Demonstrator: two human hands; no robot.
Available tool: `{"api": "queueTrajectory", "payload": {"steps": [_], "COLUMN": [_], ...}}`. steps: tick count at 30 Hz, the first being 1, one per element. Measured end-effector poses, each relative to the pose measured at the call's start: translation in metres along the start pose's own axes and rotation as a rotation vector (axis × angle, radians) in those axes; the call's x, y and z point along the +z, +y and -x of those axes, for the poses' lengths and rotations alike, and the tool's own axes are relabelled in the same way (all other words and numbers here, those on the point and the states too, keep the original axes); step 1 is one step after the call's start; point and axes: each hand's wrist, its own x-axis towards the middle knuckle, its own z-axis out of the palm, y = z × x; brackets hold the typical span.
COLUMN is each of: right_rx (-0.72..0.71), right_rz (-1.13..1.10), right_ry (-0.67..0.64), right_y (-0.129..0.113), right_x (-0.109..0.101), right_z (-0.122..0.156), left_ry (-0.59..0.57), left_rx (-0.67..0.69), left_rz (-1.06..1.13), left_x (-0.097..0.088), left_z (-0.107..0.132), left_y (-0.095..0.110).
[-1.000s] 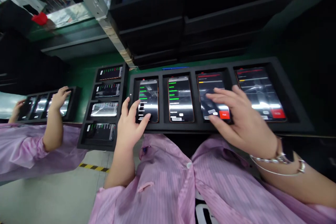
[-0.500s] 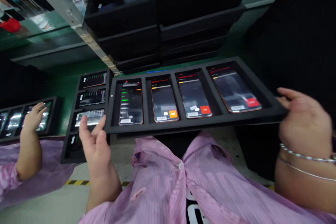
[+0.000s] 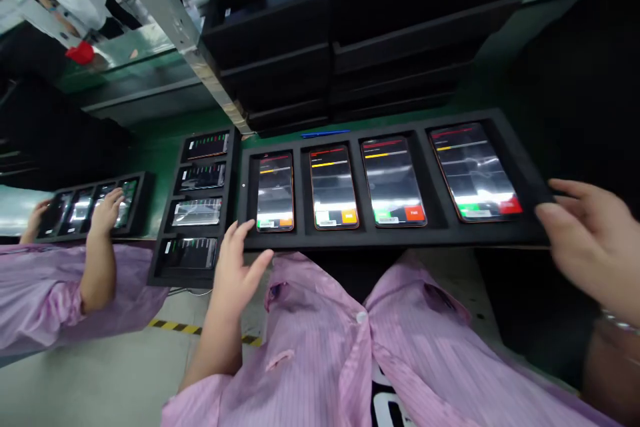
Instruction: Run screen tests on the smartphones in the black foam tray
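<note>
A long black tray (image 3: 530, 167) lies across the green bench in front of me, with smartphones in its compartments. The leftmost smartphone (image 3: 275, 197) and those beside it are lit, with red and yellow lines at the top and coloured buttons at the bottom. The rightmost smartphone (image 3: 477, 173) has a red button. My left hand (image 3: 237, 273) is open at the tray's left front corner, fingertips on the rim and thumb spread away. My right hand (image 3: 590, 233) is open at the right end, its thumb against the corner and its fingers stretched out beside the edge.
A second black tray (image 3: 183, 230) of phones stands left of mine. Further left, a co-worker's hand (image 3: 107, 210) is over another tray. A blue pen (image 3: 325, 134) lies behind my tray. Stacked black trays (image 3: 280, 67) and a metal post (image 3: 193, 57) stand at the back.
The view has swung left. The leftmost phone's green list has given way to red and yellow lines with buttons. Green buttons now show on the phones. My left hand has shifted onto the tray's corner.
</note>
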Motion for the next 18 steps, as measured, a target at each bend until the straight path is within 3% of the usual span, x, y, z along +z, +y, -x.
{"api": "queueTrajectory", "payload": {"steps": [2, 4, 7, 9, 11, 13, 15, 18], "right_rx": [-0.130, -0.364, -0.727, -0.846, -0.872, -0.858, -0.800, -0.602], "right_rz": [-0.022, -0.130, -0.298, -0.289, -0.245, -0.239, -0.248, -0.190], "right_ry": [0.068, 0.172, 0.062, 0.000, -0.025, -0.023, 0.023, 0.137], "right_y": [-0.024, -0.056, -0.105, -0.130, -0.141, -0.137, -0.121, -0.086], "right_x": [0.001, 0.002, 0.008, 0.016, 0.021, 0.022, 0.017, 0.006], "right_z": [0.005, 0.010, 0.019, 0.023, 0.024, 0.023, 0.020, 0.017], "left_ry": [-0.029, -0.005, 0.091, 0.141, 0.125, 0.081, 0.061, 0.063], "left_rx": [0.007, 0.019, 0.108, 0.247, 0.395, 0.477, 0.499, 0.514], "left_rz": [-0.140, -0.288, -0.401, -0.375, -0.338, -0.343, -0.374, -0.396], "left_x": [0.006, 0.008, 0.010, 0.017, 0.028, 0.041, 0.050, 0.056], "left_z": [0.004, 0.003, -0.006, -0.012, -0.018, -0.023, -0.027, -0.029], "left_y": [0.002, 0.008, 0.024, 0.039, 0.052, 0.062, 0.066, 0.065]}}
